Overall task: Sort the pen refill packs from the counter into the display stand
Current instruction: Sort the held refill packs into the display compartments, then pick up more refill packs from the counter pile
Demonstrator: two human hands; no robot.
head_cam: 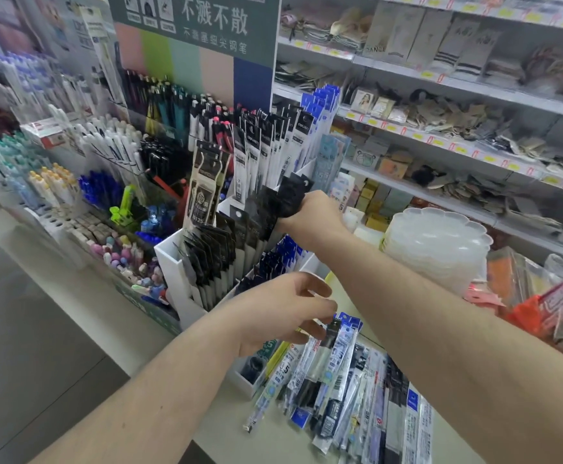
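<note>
Carefully: right hand (pixel 310 212) gripping black plastic refill packs (pixel 287 199), to slide upright into white display stand (pixel 186 296); left hand (pixel 283 309), loosely open, over counter (pixel 240 430) edge.

refill packs (pixel 337 373): glossy clear plastic | display stand (pixel 169 259): smooth white plastic | counter (pixel 226 426): matt

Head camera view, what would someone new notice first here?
Two bare arms cross the frame: the right hand holds black refill packs over the white display stand, the left hand reaches for the loose pile of packs on the counter.
</note>
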